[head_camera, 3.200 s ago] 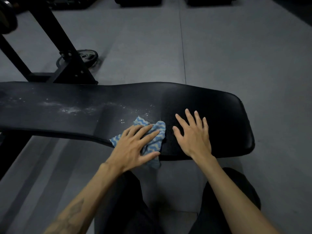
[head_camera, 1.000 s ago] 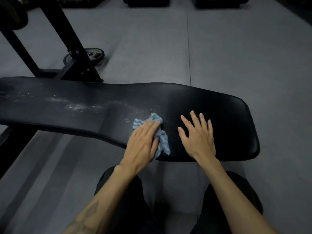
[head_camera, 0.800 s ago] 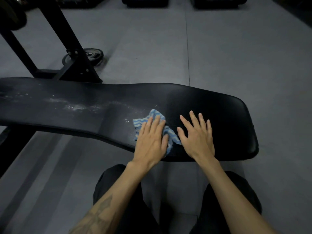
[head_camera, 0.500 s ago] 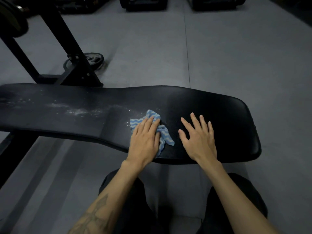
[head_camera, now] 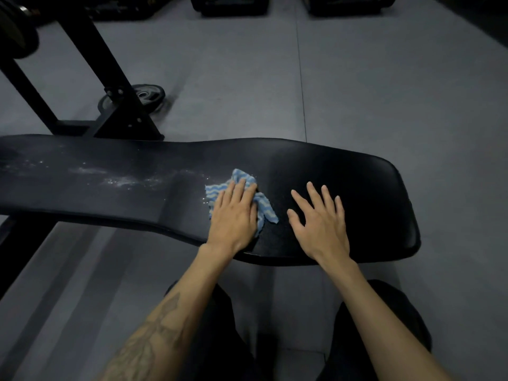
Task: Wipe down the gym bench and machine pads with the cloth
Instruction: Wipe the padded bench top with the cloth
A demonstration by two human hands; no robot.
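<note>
1. The black padded bench (head_camera: 343,171) runs from the left edge across to the right, its wider rounded end on the right.
2. The blue-and-white wavy-striped cloth (head_camera: 265,209) lies crumpled on the bench pad, near its near edge and about mid-length.
3. The left hand (head_camera: 233,215) lies flat on top of the cloth, fingers straight and close together, pressing it onto the pad; this grip is spread flat, not curled round the cloth. Cloth shows past the fingertips on the far side and at the hand's right side.
4. The right hand (head_camera: 320,224) rests palm-down on the bare pad just to the right of the cloth, fingers spread and straight, holding nothing. Hand and cloth look slightly apart.
5. A whitish dusty smear with small specks (head_camera: 115,180) covers the pad to the left of the cloth; the pad to the right looks dark and even.
6. On the far left stands a black steel frame (head_camera: 115,105) on the grey floor (head_camera: 357,86), with a weight plate (head_camera: 145,93) lying flat behind it.
7. Dark-trousered knees (head_camera: 384,325) show below the forearms.
</note>
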